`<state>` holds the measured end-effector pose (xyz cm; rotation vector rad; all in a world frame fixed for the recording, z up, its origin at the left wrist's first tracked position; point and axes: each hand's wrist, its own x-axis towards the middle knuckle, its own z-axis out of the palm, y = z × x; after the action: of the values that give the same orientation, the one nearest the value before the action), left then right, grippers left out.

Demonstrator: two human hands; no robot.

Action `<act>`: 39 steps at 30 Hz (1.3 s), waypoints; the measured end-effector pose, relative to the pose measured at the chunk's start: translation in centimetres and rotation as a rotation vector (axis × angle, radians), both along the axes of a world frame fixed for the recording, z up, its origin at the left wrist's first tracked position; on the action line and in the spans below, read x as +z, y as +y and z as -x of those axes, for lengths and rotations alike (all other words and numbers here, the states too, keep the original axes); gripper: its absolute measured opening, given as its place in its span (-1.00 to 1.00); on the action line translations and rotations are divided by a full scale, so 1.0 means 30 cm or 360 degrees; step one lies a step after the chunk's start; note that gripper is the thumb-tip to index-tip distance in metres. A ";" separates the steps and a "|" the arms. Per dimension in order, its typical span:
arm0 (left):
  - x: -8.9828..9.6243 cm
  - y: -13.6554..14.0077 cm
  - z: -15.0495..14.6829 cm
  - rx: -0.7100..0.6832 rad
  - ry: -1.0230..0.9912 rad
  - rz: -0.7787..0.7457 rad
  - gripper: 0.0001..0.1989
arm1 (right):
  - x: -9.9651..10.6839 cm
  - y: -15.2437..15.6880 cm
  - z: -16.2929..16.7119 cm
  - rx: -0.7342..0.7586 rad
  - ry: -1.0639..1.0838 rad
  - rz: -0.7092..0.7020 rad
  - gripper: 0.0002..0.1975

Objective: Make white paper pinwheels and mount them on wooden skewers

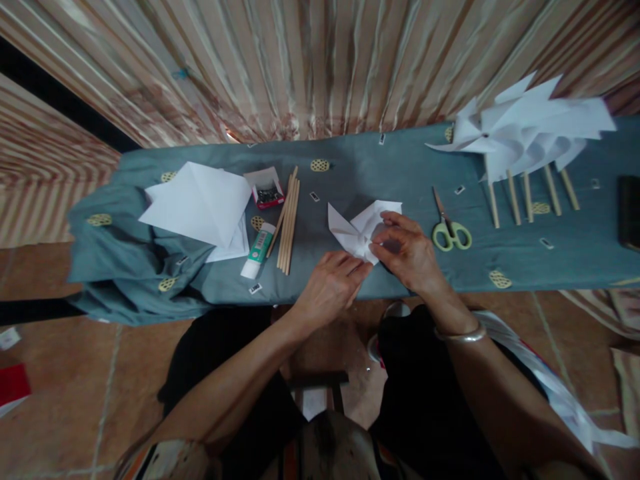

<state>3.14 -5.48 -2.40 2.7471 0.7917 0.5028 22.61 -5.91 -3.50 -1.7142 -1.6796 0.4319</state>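
Observation:
A white paper pinwheel (pixel 361 230) with folded blades lies near the front edge of the cloth-covered table. My left hand (pixel 334 280) is closed on its near edge, fingers pressed together. From the right, my right hand (pixel 407 250) pinches the paper near the pinwheel's centre with thumb and fingertips. Whether a small pin is between those fingertips cannot be made out. Just right of my right hand lie green-handled scissors (pixel 450 232), blades pointing away. To the left, several wooden sticks (pixel 289 227) lie in a bundle beside a glue stick (pixel 259 250).
An open red box of small dark pins (pixel 267 190) stands behind the glue stick. A stack of white paper sheets (pixel 200 203) lies at the left. Several finished pinwheels on sticks (pixel 530 133) overlap at the right, near a dark object (pixel 629 212). A striped curtain (pixel 320 67) hangs behind the table.

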 end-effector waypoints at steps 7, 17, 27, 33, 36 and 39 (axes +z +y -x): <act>0.003 0.000 -0.002 0.0000 -0.0021 -0.0007 -0.76 | -0.001 -0.001 -0.001 0.0001 0.0031 0.0011 -0.98; 0.006 0.000 -0.003 0.0001 0.0026 0.0027 -0.76 | -0.006 -0.001 0.001 0.0005 0.0050 -0.0002 -0.97; 0.009 0.000 -0.005 0.0008 0.0040 0.0045 -0.78 | -0.003 -0.011 0.006 0.0117 -0.0068 -0.0064 -0.87; 0.002 0.000 -0.006 0.0010 0.0027 0.0025 -0.77 | -0.007 -0.013 0.004 0.0144 -0.0091 -0.0078 -0.85; 0.002 0.000 -0.005 0.0006 0.0017 0.0016 -0.78 | -0.005 -0.016 0.006 0.0167 -0.0114 -0.0075 -0.85; 0.005 0.000 -0.005 0.0000 0.0030 0.0027 -0.78 | 0.003 -0.022 0.015 0.0199 -0.0165 -0.0084 -0.82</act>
<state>3.30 -5.47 -2.26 2.7404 0.7970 0.4691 22.15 -6.57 -3.41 -1.6237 -1.8631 0.3577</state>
